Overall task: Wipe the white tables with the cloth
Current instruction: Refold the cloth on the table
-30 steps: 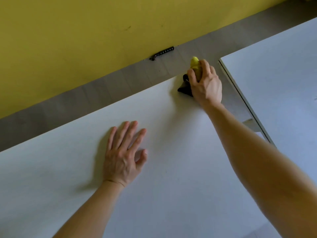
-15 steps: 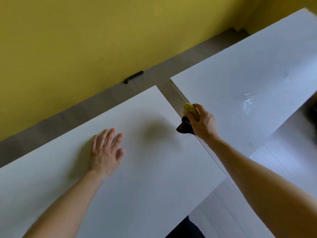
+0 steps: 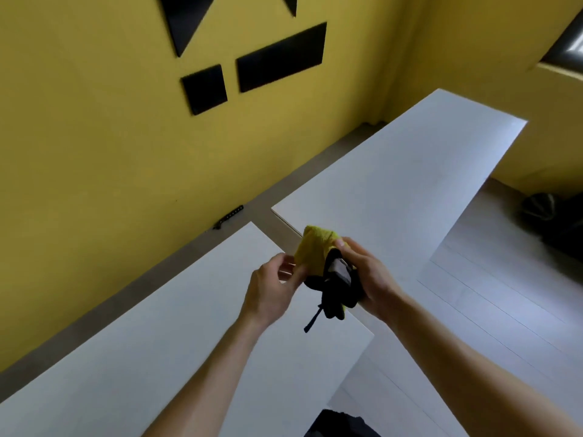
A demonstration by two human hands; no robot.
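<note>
Moved since half a second ago: my left hand [image 3: 271, 285] has come up off the near white table [image 3: 189, 342], a flat rectangular matt top where it lay spread as a brace. It has crossed over to meet my right hand [image 3: 369, 275]. The bunched yellow-and-black fabric cloth [image 3: 315, 247] has also left the surface.
Cloth position: in the air over the corner where the near white table runs up to the far white table [image 3: 394, 190], a second long pale rectangular top. It touches neither, as far as I can tell. A thin black cord [image 3: 312, 320] dangles from its dark part.
Right hand: fingers curled round the black bundle from the right, thumb laid on the yellow fold. This hand carries the weight.
Left hand: thumb and fingertips nip the yellow edge, and the other fingers are partly hidden.
Why held so: I judge this a refold, or a turn to a fresh face, which needs both hands. That would explain why nothing braces the table.
Step in hand: wiping paused between tables. The far white table looks the likely next surface.
Progress: I cannot tell how much of either top is clean.
Surroundings: yellow painted wall [image 3: 94, 121] with flat black panels [image 3: 280, 56], a slim black bar [image 3: 228, 217] on the grey floor strip, and a dark bag [image 3: 552, 222] at far right.
</note>
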